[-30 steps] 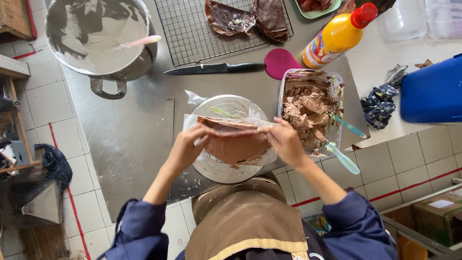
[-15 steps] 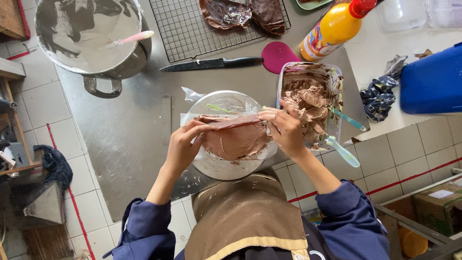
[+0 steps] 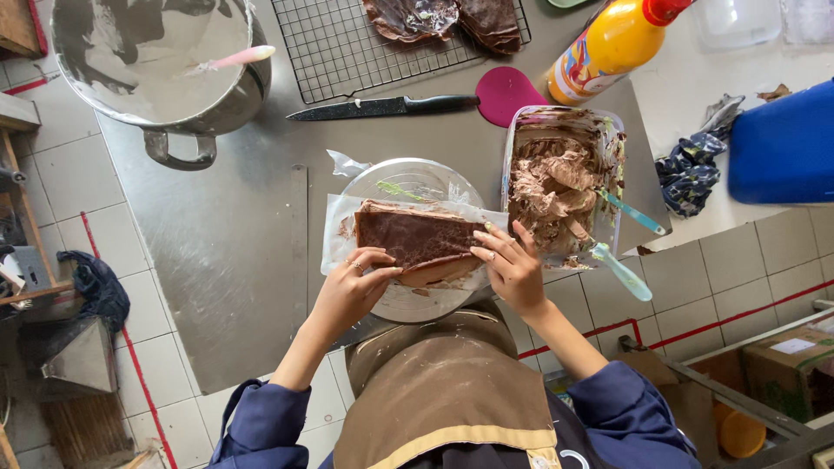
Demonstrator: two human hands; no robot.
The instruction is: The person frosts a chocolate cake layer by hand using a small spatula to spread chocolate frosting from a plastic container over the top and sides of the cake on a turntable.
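Chocolate crepe (image 3: 415, 236) on round plate (image 3: 408, 295) is pinched by left hand (image 3: 352, 291) and right hand (image 3: 511, 265); edges best folded evenly, gently.

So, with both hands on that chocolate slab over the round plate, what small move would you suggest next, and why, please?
Probably ease the chocolate slab down flat onto the round plate: the left hand and right hand pinch its near edge, which seems to sag.
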